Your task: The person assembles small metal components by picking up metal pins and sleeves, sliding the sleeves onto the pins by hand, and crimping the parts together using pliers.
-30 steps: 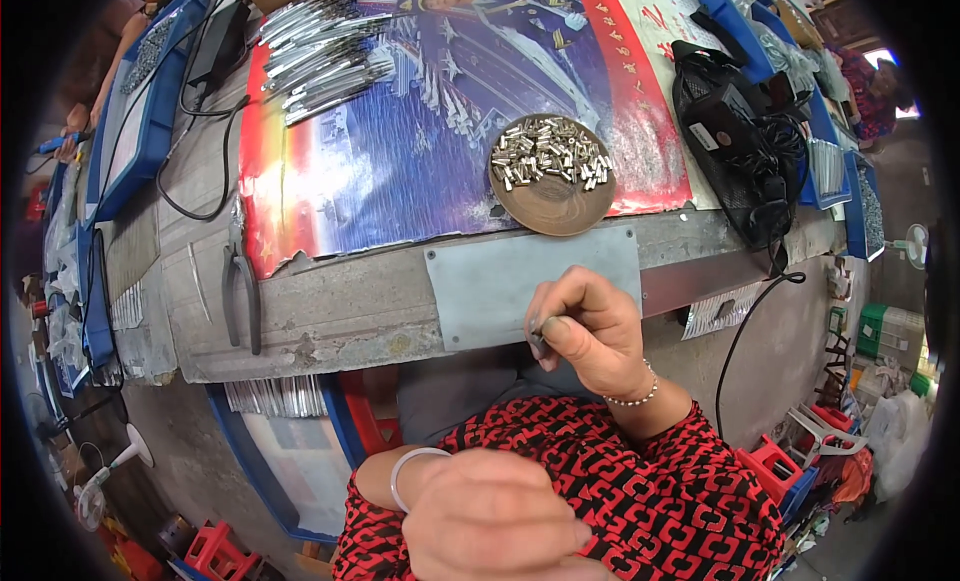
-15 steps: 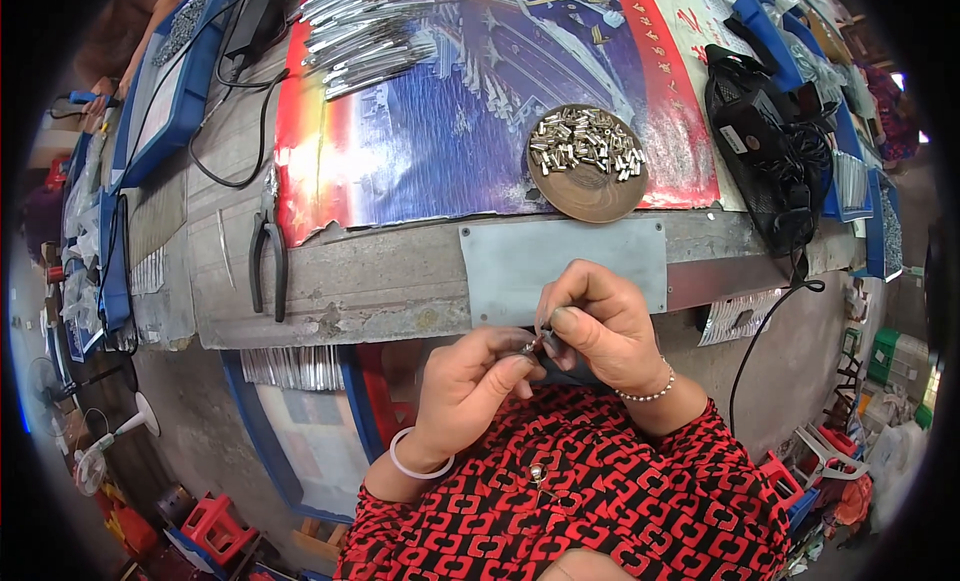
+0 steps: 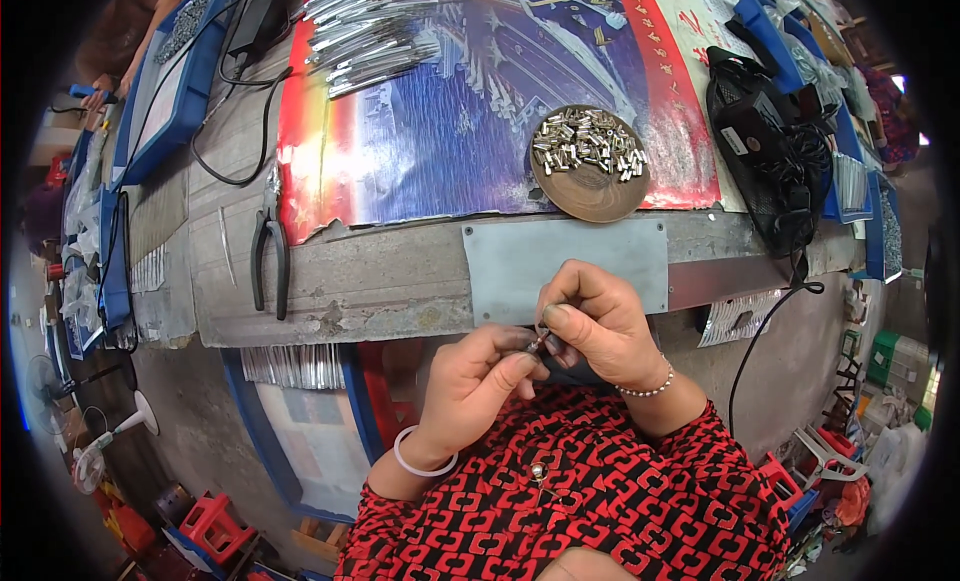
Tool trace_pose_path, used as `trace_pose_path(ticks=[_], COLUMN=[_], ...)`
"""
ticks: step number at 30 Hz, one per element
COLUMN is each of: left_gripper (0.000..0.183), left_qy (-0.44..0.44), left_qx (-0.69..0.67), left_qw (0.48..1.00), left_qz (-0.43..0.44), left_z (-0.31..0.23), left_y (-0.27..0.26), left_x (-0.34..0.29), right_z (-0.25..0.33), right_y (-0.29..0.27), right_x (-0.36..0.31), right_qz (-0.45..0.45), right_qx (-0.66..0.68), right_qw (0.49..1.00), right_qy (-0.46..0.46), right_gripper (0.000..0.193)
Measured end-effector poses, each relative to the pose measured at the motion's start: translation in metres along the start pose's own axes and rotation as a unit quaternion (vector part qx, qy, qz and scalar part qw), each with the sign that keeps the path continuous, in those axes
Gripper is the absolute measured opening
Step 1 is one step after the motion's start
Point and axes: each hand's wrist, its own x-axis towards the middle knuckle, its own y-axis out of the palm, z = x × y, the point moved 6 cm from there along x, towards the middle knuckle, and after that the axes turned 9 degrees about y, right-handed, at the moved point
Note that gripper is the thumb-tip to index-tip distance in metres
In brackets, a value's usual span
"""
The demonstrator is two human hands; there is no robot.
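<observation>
head view: the left hand (image 3: 478, 376) and the right hand (image 3: 598, 326) meet in front of the person's patterned top (image 3: 620, 471), thumbs and fingers pinched on a tiny part (image 3: 537, 343) held between their fingertips. the fingers cover most of it, so its exact shape cannot be told. a white bangle (image 3: 425, 462) circles the left wrist and a beaded bracelet (image 3: 651, 385) the right one. just beyond the right hand, a pale grey plate (image 3: 540, 256) lies at the near edge of the desk (image 3: 400, 296). past that plate, ahead of the right hand, a round brown dish (image 3: 590, 206) holds a heap of small metal tubes (image 3: 588, 141), on or beside the edge of a colourful poster (image 3: 430, 166). far ahead of the left hand, and off to its left, thin metal strips (image 3: 370, 41) lie piled on the poster. dark-handled pliers (image 3: 270, 266) rest left of the left hand, near the desk edge. a black mesh bag (image 3: 760, 151) sits ahead and right of the right hand. lower left of those pliers' side, nearer the left hand, a blue tray (image 3: 362, 411) stands below the desk top.
</observation>
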Motion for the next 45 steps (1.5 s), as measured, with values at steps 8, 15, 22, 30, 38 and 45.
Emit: trace_pose_path(ticks=[8,15,22,30,38,45], left_gripper=[0.013,0.014,0.014,0.016,0.019,0.017], left_qy=[0.004,-0.018,-0.066,-0.049,-0.042,-0.043], left_qx=[-0.001,-0.034,-0.099,-0.127,-0.151,-0.141], left_qw=[1.0,0.999,0.993,0.991,0.988,0.989], left_qz=[-0.027,-0.012,0.004,0.015,0.005,-0.016], left_z=[0.003,0.002,0.008,-0.001,0.004,0.006], left_y=[0.002,0.0,0.007,0.011,0.007,-0.001], left_x=[-0.001,-0.001,0.0,0.01,0.015,0.017], right_z=[0.005,0.006,0.016,0.047,0.082,0.082], right_y=[0.0,-0.002,-0.008,-0.022,-0.067,-0.067], right_x=[-0.006,-0.011,-0.014,-0.009,0.024,0.046], right_qz=[-0.062,-0.062,-0.051,-0.106,-0.315,-0.315], right_qx=[-0.155,-0.142,-0.216,-0.346,-0.63,-0.738], right_qw=[0.981,0.986,0.971,0.919,0.688,0.585], right_qy=[-0.1,-0.065,-0.085,-0.154,-0.174,-0.118], right_gripper=[0.016,0.015,0.018,0.008,0.008,0.006])
